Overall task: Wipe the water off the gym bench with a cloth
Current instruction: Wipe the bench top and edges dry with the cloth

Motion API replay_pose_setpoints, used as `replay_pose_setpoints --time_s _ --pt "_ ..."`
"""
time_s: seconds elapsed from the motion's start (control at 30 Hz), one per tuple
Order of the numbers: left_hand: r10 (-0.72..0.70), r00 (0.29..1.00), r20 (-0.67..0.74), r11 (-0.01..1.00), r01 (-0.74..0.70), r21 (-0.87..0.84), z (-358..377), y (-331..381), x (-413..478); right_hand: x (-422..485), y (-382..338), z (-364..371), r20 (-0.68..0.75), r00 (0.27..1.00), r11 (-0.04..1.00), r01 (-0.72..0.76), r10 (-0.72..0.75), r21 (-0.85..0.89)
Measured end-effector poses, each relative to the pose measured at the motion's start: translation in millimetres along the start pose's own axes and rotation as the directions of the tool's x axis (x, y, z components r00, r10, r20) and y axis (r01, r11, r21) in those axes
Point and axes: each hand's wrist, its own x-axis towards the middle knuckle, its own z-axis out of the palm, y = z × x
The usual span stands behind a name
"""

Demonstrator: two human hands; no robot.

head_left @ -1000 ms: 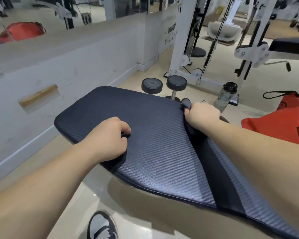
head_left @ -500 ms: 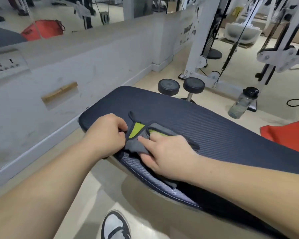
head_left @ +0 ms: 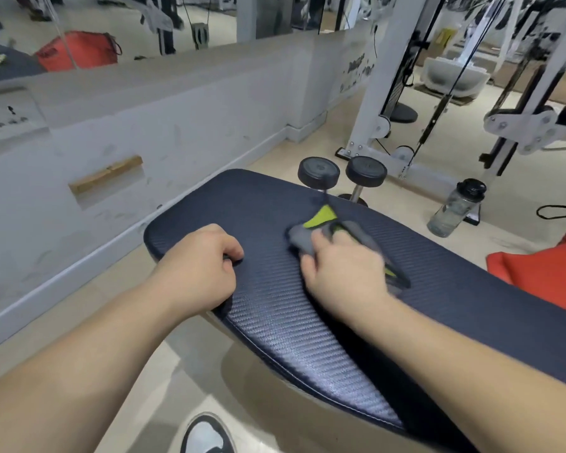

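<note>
Cloth [head_left: 303, 238], grey with a green patch, is being gripped bunched under the curled fingers of the right hand [head_left: 343, 273] and pressed onto the middle of the dark bench pad [head_left: 275, 322], while the left hand [head_left: 196, 269] is being rested as a closed fist near the pad's left end.

Dark ribbed bench [head_left: 275, 338]: grey-green cloth [head_left: 303, 238] on top under right hand [head_left: 343, 273]; left hand [head_left: 196, 269] on edge.
</note>
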Motion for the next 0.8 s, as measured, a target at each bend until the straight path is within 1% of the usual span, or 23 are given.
replay_pose_setpoints --time_s 0.07,0.13,0.2,0.23,0.27,0.3,0.37,0.4,0.47,0.5,0.53,0.57,0.6,0.63,0.7,0.77,0.8 --pt "0.006 1.000 -0.018 1.000 -0.006 -0.014 0.6 -2.0 2.6 -35.9 -20.4 -11.6 -0.022 0.980 0.978 0.200 -0.199 0.063" --pt "0.001 0.999 -0.045 1.000 -0.002 -0.023 0.6 -6.2 4.1 -48.9 -20.3 -18.9 -0.029 0.930 0.914 0.367 -0.367 0.171" --pt "-0.006 0.998 -0.064 0.999 0.003 -0.033 0.3 -11.1 3.5 -33.2 -4.6 -20.2 -0.040 0.897 0.874 0.437 -0.439 0.213" --pt "-0.008 0.998 -0.065 0.999 0.005 -0.041 -0.4 -13.5 2.9 -18.8 3.3 -18.4 -0.017 0.899 0.880 0.431 -0.437 0.198" --pt "-0.014 0.998 -0.068 0.999 0.011 -0.050 -1.6 -16.3 2.0 -1.0 8.8 -16.5 0.017 0.916 0.904 0.394 -0.402 0.165" --pt "-0.024 0.997 -0.075 0.998 0.019 -0.056 -3.0 -19.9 1.3 18.7 12.0 -12.7 0.053 0.943 0.939 0.321 -0.329 0.127" --pt "-0.046 0.993 -0.105 0.998 0.042 -0.048 -5.1 -28.8 2.0 56.9 15.4 4.1 0.092 0.992 0.994 0.084 -0.091 0.073" --pt "-0.063 0.990 -0.124 0.998 0.059 -0.035 -7.2 -34.1 2.7 75.6 11.0 11.8 0.091 0.995 0.998 -0.034 0.028 0.059" --pt "-0.088 0.987 -0.132 0.996 0.089 -0.001 -9.1 -38.0 3.3 104.7 -2.4 19.4 0.098 0.971 0.974 -0.222 0.216 0.054" --pt "-0.104 0.986 -0.132 0.994 0.107 0.021 -10.8 -39.3 3.8 116.5 -13.9 22.6 0.121 0.953 0.954 -0.288 0.278 0.080" --pt "-0.122 0.983 -0.133 0.991 0.128 0.036 -12.6 -39.7 3.7 124.6 -27.1 24.2 0.135 0.944 0.942 -0.317 0.302 0.110" --pt "-0.142 0.981 -0.135 0.988 0.149 0.043 -14.4 -40.4 4.2 128.7 -41.5 24.5 0.132 0.946 0.941 -0.312 0.295 0.129" --pt "-0.164 0.977 -0.135 0.984 0.171 0.046 -16.5 -40.9 5.4 128.0 -56.0 22.4 0.116 0.960 0.952 -0.272 0.256 0.142" --pt "-0.188 0.973 -0.134 0.980 0.196 0.045 -18.9 -41.8 6.9 122.6 -70.9 19.3 0.091 0.978 0.968 -0.200 0.187 0.149" --pt "-0.229 0.963 -0.141 0.971 0.236 0.038 -22.5 -44.5 8.1 94.0 -101.0 14.6 0.018 1.000 0.987 0.017 -0.020 0.162" --pt "-0.263 0.950 -0.169 0.963 0.270 0.017 -24.5 -47.9 7.2 50.9 -122.1 10.1 -0.056 0.970 0.956 0.243 -0.236 0.167" --pt "-0.287 0.941 -0.181 0.956 0.292 0.004 -26.0 -48.8 6.6 35.0 -126.6 4.1 -0.075 0.952 0.935 0.306 -0.297 0.179"
